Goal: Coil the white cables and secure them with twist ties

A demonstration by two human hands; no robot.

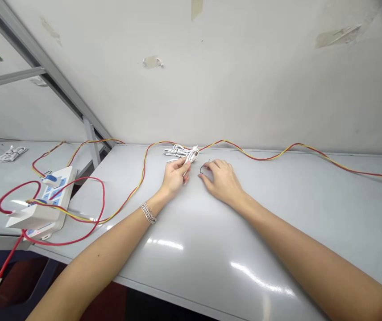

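A white wall (261,67) stood behind the tied white bundle (176,152), and the grey tabletop (294,223) ran under it and out to both sides. A power strip (66,171), crowded with plugs, lay well to the left of the bundle and nearer the front, while a red and yellow wire (261,159) passed just behind the bundle, along the foot of the wall. The right hand (222,180) was to the right of the bundle and a little in front of it, its thumb and forefinger parted at the tips. The left hand (174,178), just in front of the bundle, pinched a coiled white cable (193,156) between thumb and fingers; that cable showed just to the right of the bundle. Smallest of all, a thin black tie (201,170) was at the right fingertips, farther right of the bundle; whether any finger gripped it, I could not tell. The step in hand seemed to be the handling of the tie apart from the held coil. The next move, in my judgement, called for a light touch from the right fingertips on so fine a piece, and a steady left pinch so the loops stayed gathered.
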